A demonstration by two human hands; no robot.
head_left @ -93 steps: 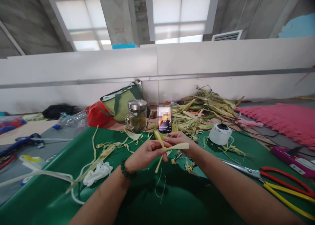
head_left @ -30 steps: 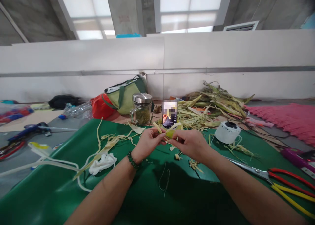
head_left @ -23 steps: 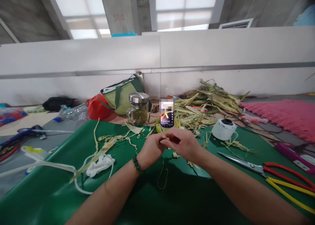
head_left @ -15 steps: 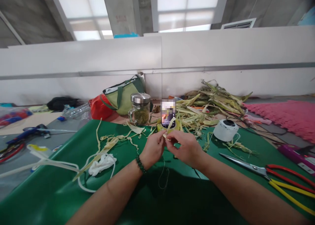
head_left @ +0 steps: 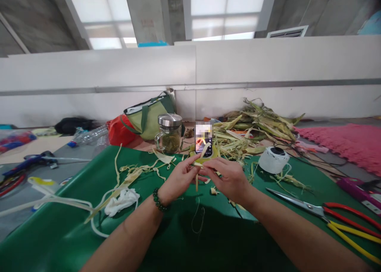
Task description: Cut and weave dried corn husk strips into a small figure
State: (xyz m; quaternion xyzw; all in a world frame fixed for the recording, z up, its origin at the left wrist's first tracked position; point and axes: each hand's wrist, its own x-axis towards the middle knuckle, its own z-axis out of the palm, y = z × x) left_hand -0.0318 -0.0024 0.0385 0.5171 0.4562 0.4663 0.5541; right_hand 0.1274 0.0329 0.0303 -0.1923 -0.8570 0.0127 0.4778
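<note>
Both hands meet over the middle of the green mat (head_left: 166, 236), pinching a pale strip of corn husk (head_left: 205, 149) between them. My left hand (head_left: 180, 177), with a green bead bracelet on its wrist, grips the husk strip from the left; one end sticks up and a thin piece hangs below. My right hand (head_left: 228, 178) closes its thumb and fingers on the same strip from the right. Just behind the hands a phone (head_left: 203, 139) stands upright on a yellow roll of tape. Small husk bits (head_left: 213, 191) lie under the right hand.
Scissors (head_left: 309, 208) with red and yellow handles lie at right, near a white thread spool (head_left: 274, 160). A lidded glass jar (head_left: 169, 133) stands behind at left, and a husk pile (head_left: 262, 119) at back right. White cord and crumpled tissue (head_left: 122, 201) lie left.
My left hand has shifted slightly left and its fingers have loosened and spread a little. A thin strip now hangs below the hands, and husk bits under the right hand have come into view.
</note>
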